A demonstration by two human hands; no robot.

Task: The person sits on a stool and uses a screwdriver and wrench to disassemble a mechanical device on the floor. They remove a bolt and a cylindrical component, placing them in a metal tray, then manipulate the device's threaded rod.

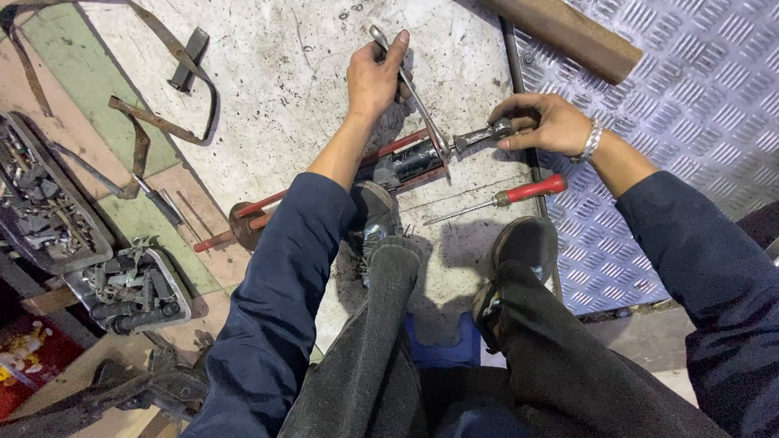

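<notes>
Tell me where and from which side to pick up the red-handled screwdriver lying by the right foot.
Take the screwdriver by its red handle, the thick end pointing toward the metal tread plate. Come from above: it lies flat on the floor with its thin shaft running left toward the left shoe. The right hand is nearest, though it now holds a dark tool.

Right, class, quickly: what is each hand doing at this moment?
Left hand: closed around a metal wrench.
Right hand: closed on a dark metal part at the end of the red-framed assembly.
</notes>
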